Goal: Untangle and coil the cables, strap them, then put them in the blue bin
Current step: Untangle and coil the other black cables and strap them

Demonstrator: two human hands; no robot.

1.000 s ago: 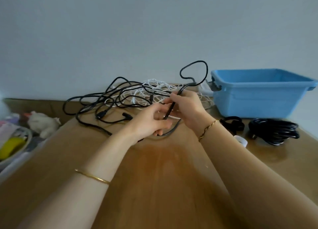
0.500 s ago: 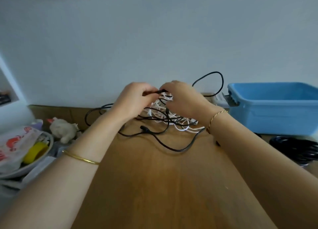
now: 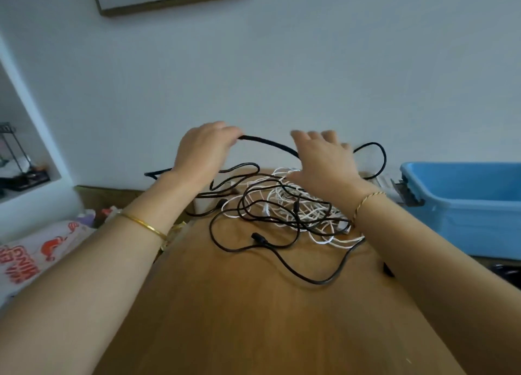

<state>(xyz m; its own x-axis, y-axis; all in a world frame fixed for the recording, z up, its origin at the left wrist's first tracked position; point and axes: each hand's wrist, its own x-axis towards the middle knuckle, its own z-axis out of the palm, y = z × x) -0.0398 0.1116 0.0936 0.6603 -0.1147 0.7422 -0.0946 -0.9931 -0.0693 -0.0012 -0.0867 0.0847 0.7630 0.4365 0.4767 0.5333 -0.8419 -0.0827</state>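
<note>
Above the far end of the wooden table [image 3: 253, 318], both hands are raised with a stretch of black cable [image 3: 267, 143] running between them. The left hand [image 3: 201, 152] is closed around the cable's end, fingers curled. The right hand [image 3: 324, 160] has its fingers spread and lifted, the cable passing behind its palm; whether it grips cannot be told. Below the hands, the rest of the black cable lies in loose loops tangled with a white cable [image 3: 304, 211] on the table. The blue bin [image 3: 462, 205] stands just right of the tangle, near the right wrist.
</note>
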